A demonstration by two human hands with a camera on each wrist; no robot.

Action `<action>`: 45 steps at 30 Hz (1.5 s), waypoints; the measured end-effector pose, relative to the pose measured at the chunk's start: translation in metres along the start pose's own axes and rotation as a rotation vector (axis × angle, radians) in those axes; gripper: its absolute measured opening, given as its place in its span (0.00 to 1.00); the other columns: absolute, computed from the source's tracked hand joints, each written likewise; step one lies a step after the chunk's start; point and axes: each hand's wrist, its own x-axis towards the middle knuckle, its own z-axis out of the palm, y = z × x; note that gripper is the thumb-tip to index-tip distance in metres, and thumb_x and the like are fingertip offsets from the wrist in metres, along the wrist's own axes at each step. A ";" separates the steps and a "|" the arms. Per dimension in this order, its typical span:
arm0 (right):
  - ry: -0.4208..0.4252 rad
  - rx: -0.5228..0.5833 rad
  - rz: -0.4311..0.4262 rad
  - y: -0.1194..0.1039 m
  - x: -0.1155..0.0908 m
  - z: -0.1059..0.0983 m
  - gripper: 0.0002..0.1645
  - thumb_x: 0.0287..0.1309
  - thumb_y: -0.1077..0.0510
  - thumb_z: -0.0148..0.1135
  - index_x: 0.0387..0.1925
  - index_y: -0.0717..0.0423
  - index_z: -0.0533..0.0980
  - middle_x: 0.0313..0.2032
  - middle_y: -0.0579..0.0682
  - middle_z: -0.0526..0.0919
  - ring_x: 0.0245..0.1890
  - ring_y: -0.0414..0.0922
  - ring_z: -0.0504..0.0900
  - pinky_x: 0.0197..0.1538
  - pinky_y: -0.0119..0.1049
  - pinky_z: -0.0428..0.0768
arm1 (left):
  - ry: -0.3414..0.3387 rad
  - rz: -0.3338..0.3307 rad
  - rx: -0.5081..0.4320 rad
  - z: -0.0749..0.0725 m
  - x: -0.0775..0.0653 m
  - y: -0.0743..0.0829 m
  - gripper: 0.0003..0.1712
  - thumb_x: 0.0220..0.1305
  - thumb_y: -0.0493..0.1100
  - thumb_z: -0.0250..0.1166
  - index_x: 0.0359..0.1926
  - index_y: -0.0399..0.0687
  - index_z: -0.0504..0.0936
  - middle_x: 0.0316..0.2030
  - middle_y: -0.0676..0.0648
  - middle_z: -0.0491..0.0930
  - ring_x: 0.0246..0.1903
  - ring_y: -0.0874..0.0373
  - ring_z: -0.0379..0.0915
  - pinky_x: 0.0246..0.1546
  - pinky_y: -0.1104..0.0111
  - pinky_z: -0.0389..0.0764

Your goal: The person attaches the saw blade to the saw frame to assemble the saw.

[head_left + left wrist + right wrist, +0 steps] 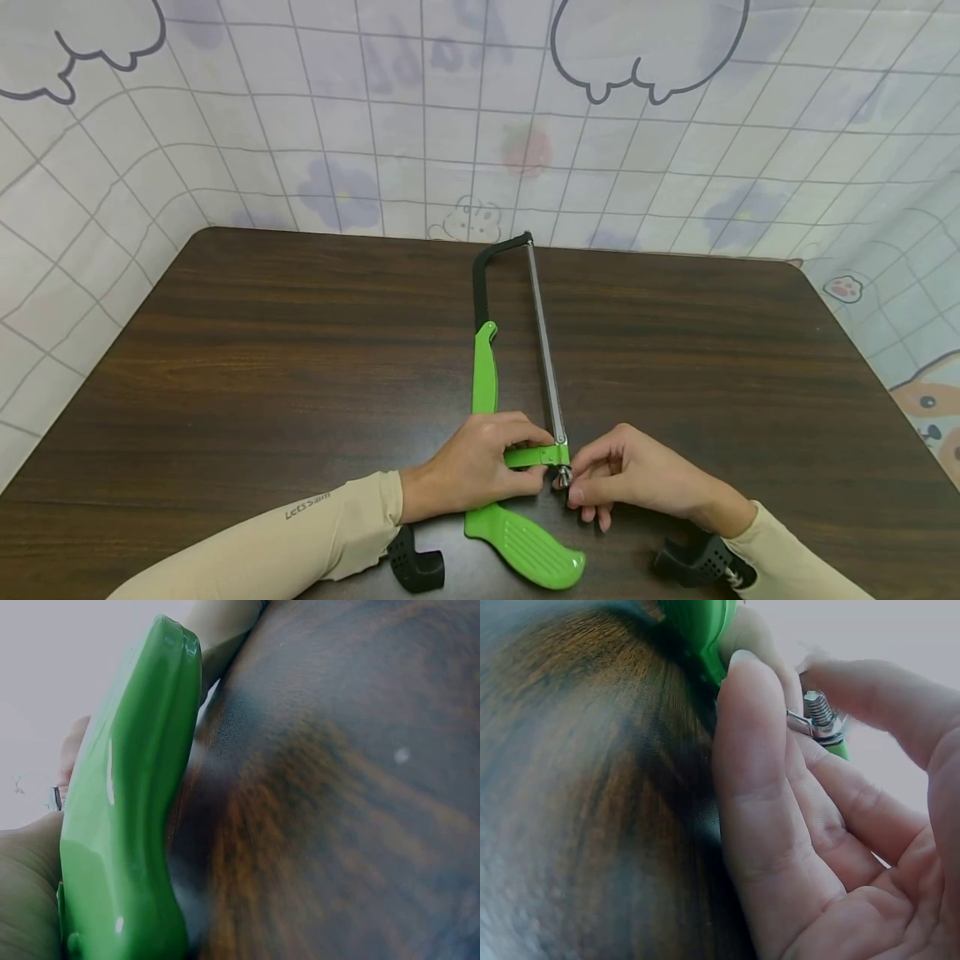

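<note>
A hacksaw with a green handle [525,546] and black front frame [481,283] lies on the dark wooden table. Its blade [543,342] runs along the right side, from the far tip to a green bracket [536,457]. My left hand [487,462] grips the saw by this bracket, thumb and fingers on either side of it. At the bracket's near end sits a metal wing nut [562,477] on a threaded bolt [820,709]. My right hand [637,479] pinches at the wing nut with curled fingers. In the left wrist view the green handle [127,802] stands large beside the palm.
The brown tabletop [300,333] reaches back to a white gridded cloth [420,125] with printed cartoons. Black wrist mounts [415,562] sit under both sleeves, close above the table.
</note>
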 end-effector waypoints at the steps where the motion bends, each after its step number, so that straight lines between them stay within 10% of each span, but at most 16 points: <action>1: 0.000 0.004 -0.003 0.000 0.000 0.000 0.13 0.73 0.63 0.58 0.44 0.73 0.83 0.34 0.50 0.90 0.30 0.37 0.89 0.33 0.43 0.89 | 0.000 0.000 -0.001 0.000 0.000 0.000 0.13 0.60 0.36 0.71 0.48 0.46 0.89 0.37 0.52 0.87 0.32 0.70 0.75 0.35 0.84 0.76; 45: -0.033 0.066 -0.010 0.001 0.001 -0.001 0.17 0.77 0.63 0.52 0.43 0.76 0.81 0.36 0.49 0.89 0.31 0.37 0.87 0.33 0.40 0.88 | 0.004 -0.004 0.001 -0.001 0.000 0.002 0.14 0.59 0.36 0.71 0.47 0.45 0.90 0.37 0.52 0.88 0.33 0.68 0.77 0.36 0.84 0.77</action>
